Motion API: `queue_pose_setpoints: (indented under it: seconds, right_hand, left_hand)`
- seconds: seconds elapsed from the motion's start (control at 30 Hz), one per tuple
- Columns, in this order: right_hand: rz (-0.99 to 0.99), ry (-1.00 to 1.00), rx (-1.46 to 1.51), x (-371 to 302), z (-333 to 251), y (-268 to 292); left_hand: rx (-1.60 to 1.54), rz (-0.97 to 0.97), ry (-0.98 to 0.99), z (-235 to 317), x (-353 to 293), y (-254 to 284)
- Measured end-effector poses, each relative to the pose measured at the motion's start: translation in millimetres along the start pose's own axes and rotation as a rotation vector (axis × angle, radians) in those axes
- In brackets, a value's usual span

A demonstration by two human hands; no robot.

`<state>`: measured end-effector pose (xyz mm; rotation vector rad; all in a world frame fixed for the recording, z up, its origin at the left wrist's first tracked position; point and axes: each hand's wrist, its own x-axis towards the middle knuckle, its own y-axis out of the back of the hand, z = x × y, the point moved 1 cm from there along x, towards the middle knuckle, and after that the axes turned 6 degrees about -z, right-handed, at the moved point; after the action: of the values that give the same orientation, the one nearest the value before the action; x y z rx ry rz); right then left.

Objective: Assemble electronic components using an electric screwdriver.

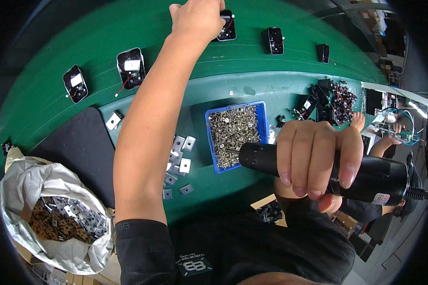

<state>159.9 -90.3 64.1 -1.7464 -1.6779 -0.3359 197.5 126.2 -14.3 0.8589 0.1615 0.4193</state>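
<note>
In my right hand [314, 161] is a black electric screwdriver [271, 159], the fingers wrapped round its body. Its bit points left, over a blue tray [265, 116] filled with silver screws [235, 128]. My left arm stretches to the far side, where my left hand [197, 19] grips the left side of a black plastic housing [228, 31] on the green conveyor belt [176, 61]. Part of that hand is cut off by the upper edge. Small metal plates with holes [185, 165] lie loose between my left forearm and the tray.
More black housings [131, 69] with wires stand along the belt. A white sack [14, 190] of metal pieces is at the left, beside a dark mat [76, 142]. Wired parts [340, 97] are heaped at the right. Another person's arm [380, 147] shows at far right.
</note>
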Motion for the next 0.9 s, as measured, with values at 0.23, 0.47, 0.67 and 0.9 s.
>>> queue_pose_setpoints:
  seconds: [0.23, 0.47, 0.67, 0.9]
  right_hand:
    - [0.012, -0.069, -0.029, -1.6, -7.8, -4.9]
    - [0.033, -0.008, 0.022, 1.3, 7.5, -18.0]
    - [0.015, -0.045, -0.009, -12.4, -12.5, -7.7]
    - [0.215, 0.098, 0.009, -14.5, 15.4, -24.8]
  left_hand:
    - [0.016, 0.104, -0.018, -6.4, -8.1, -2.1]
    - [0.089, 0.191, -0.167, -13.1, -61.1, 13.2]
    - [0.146, 0.229, -0.196, 0.2, -123.9, 18.8]
    - [0.057, 0.155, -0.103, -32.1, -167.0, 13.2]
